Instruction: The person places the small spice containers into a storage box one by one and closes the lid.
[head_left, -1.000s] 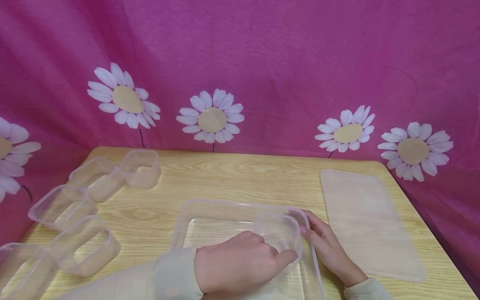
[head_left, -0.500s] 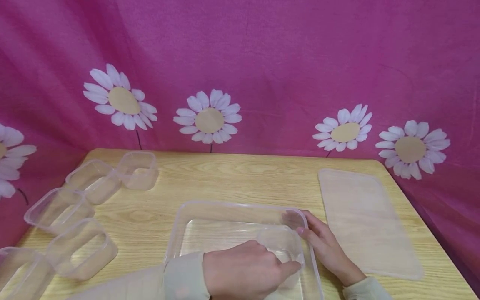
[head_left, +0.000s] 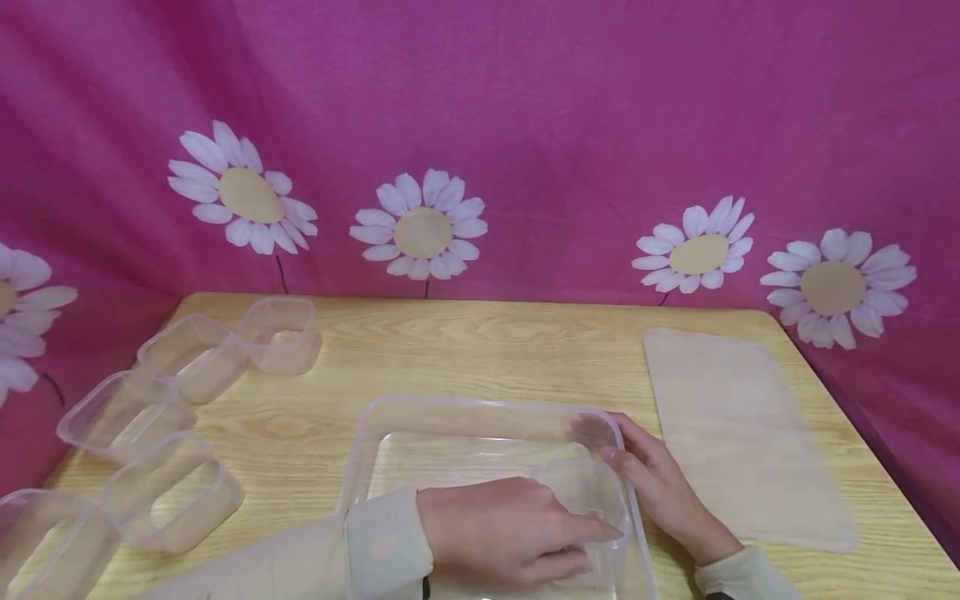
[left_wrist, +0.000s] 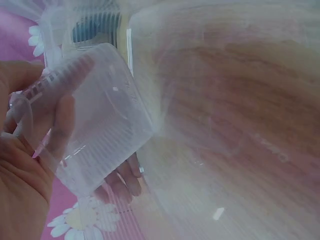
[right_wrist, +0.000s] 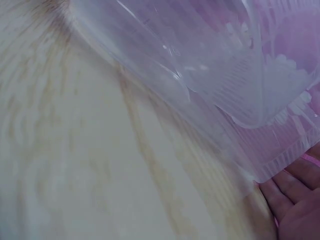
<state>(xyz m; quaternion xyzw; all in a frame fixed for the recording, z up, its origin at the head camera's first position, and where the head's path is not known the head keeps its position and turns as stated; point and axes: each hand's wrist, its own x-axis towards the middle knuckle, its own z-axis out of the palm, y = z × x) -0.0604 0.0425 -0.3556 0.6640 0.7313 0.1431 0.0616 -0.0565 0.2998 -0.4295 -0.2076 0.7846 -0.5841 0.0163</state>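
A large clear plastic container (head_left: 465,402) stands at the front of the table. Inside its right end is a small clear container (head_left: 573,479), tilted in the left wrist view. My left hand (head_left: 510,533) reaches across the large container and holds the small container by its rim; the left wrist view shows the thumb and fingers of that hand (left_wrist: 22,175) on either side of the wall. At the far right corner, my right hand (head_left: 663,479) grips the large container, thumb at the rim and fingers outside, seen through the plastic. My arm partly hides both containers.
Several small clear containers (head_left: 176,492) line the table's left side. A flat translucent lid (head_left: 750,442) lies on the right. Behind the wooden table (head_left: 450,350) hangs a pink curtain (head_left: 540,150) with daisies.
My left hand has moved right and slightly nearer, bringing the small container against the large one's right wall, and its fingers have shifted. The right hand keeps its grip at the corner.
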